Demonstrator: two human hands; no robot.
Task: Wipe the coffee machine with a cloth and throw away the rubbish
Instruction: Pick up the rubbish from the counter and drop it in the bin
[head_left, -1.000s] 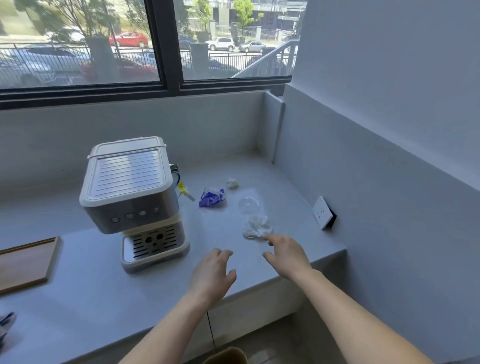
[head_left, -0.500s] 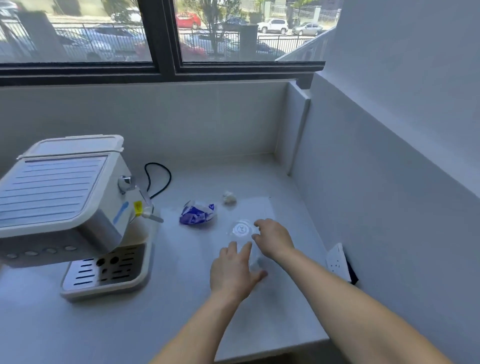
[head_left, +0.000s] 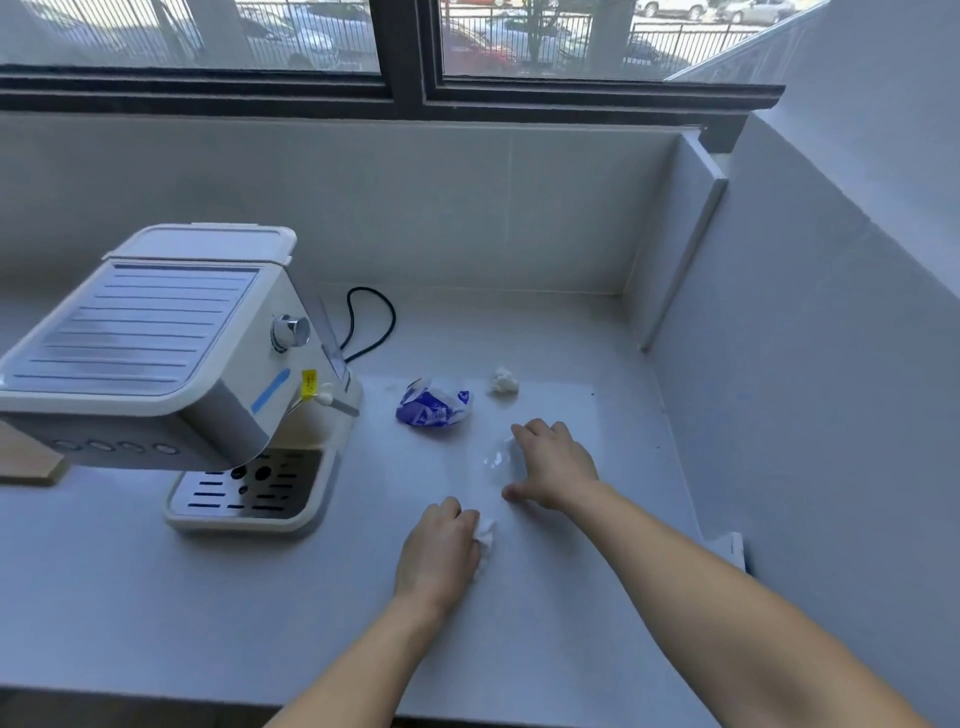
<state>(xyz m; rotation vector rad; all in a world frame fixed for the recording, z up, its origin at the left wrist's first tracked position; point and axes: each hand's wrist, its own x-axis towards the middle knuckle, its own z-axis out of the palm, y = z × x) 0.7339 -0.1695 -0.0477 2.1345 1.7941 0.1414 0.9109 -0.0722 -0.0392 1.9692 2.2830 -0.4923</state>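
Observation:
A white coffee machine (head_left: 156, 353) stands at the left of the grey counter (head_left: 260, 613). To its right lie a crumpled blue-and-white wrapper (head_left: 434, 408) and a small white paper ball (head_left: 504, 382). My left hand (head_left: 439, 551) grips a crumpled white tissue (head_left: 485, 540) on the counter. A little beyond it, my right hand (head_left: 556, 462) has its fingers and thumb curled round a clear plastic lid (head_left: 496, 462), which is partly hidden under the hand.
A black power cord (head_left: 371, 325) loops behind the machine. A wooden board (head_left: 31, 462) shows at the left edge. Walls close in the counter at the back and right, with a white socket (head_left: 735, 548) on the right wall. The counter's front edge runs along the bottom.
The view has moved closer and to the right. My left hand has closed round the white tissue. My right hand has spread over the clear lid.

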